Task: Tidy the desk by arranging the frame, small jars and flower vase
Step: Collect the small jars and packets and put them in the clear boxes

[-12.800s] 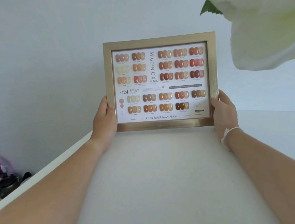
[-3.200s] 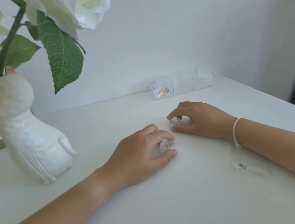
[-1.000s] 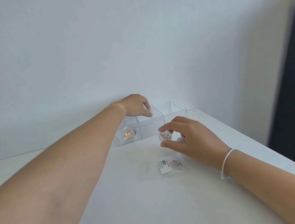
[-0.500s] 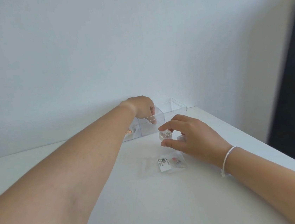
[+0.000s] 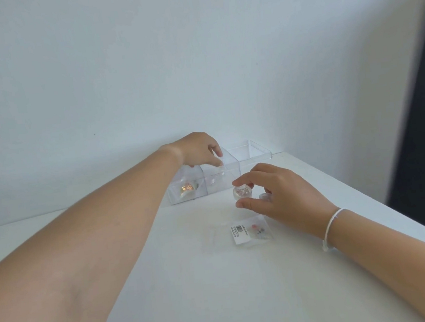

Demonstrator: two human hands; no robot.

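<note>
**On the desk: jars go into the clear organiser**

Nearest, a plastic packet (image 5: 251,231) lies flat. Right hand (image 5: 276,196) pinches one small jar (image 5: 242,192); next, lift it into a compartment. Left hand (image 5: 199,150), fingers curled, reaches into the organiser (image 5: 233,169), apparently empty.

Home desk (image 5: 167,285), bare wall (image 5: 142,63)

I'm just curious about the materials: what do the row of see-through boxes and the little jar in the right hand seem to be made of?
Clear boxes: probably rigid acrylic, glossy; sharp transparent edges, contents visible. Small jar in the right hand: clear plastic or glass, can't tell which; it shines and shows through.
</note>
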